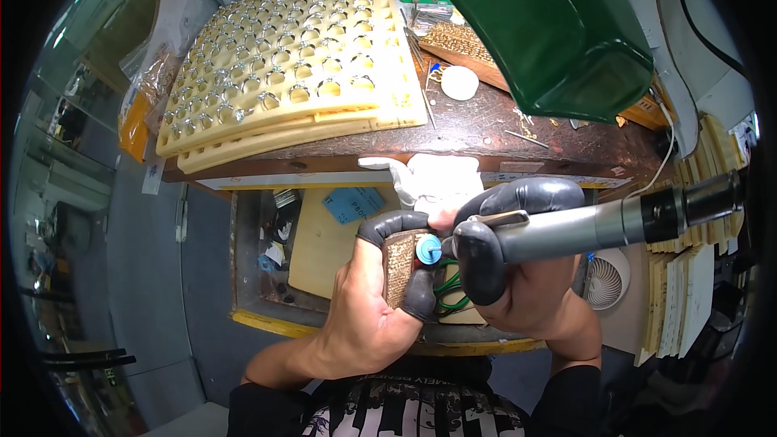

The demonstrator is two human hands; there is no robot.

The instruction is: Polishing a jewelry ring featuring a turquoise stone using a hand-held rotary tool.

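Green lamp shade (558, 32) hangs nearest us, slanting across the upper right. Below it runs a dark wooden bench (477, 131); on its left we note stacked yellow trays (390, 118) with rows of silvery rings (267, 101). Under the bench edge a drawer (241, 295) stands open, and the work is held above it.

Silver-and-black handpiece (566, 232): our right hand (530, 295) is closed around it, black covers on the gripping fingers. Our left hand (360, 307) pinches a brown block (398, 271) between covered thumb and forefinger, just left of the tool's tip. At that tip sits a small blue wheel (428, 248) (contact with the block we cannot confirm; the two overlap in view).

Step in hand, as we judge it: bringing wheel and block together, perhaps to dress the wheel. Next move would call for a firm left pinch, fingertips clear of the wheel, and light, even pressure from the right.
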